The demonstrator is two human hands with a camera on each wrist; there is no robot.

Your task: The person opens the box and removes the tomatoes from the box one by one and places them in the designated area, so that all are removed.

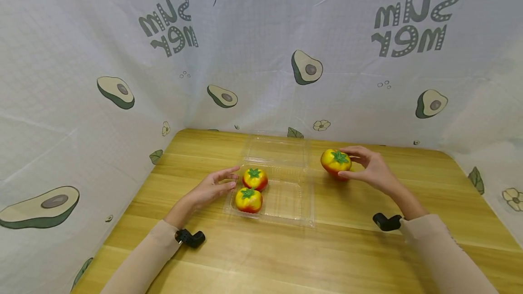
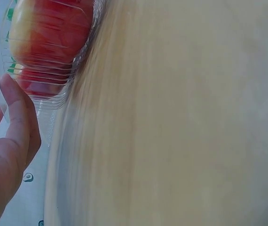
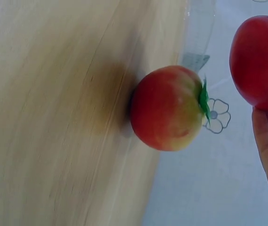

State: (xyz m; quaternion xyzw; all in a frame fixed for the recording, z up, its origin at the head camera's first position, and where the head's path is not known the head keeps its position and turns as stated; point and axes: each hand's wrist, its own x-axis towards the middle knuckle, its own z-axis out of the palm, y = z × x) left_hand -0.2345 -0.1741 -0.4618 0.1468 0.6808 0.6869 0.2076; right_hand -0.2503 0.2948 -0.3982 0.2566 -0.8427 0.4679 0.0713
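My right hand (image 1: 373, 169) holds a red-and-yellow toy tomato (image 1: 336, 161) with a green leafy top, right of a clear plastic box (image 1: 288, 198). In the right wrist view this held tomato (image 3: 258, 61) is at the right edge, fingertips on its side. Another tomato (image 3: 167, 108) sits on the table close by; in the head view it is mostly hidden. Two more tomatoes, a rear one (image 1: 255, 180) and a front one (image 1: 248, 201), lie in the box's left half. Relaxed fingers of my left hand (image 1: 210, 188) are right at the box's left rim.
The box's clear lid (image 1: 278, 149) lies folded back toward the far table edge. A wooden table (image 1: 261, 257) carries everything. Behind and beside it hangs a white curtain (image 1: 253, 67) printed with avocados. Dark wrist cameras stick out from both sleeves.
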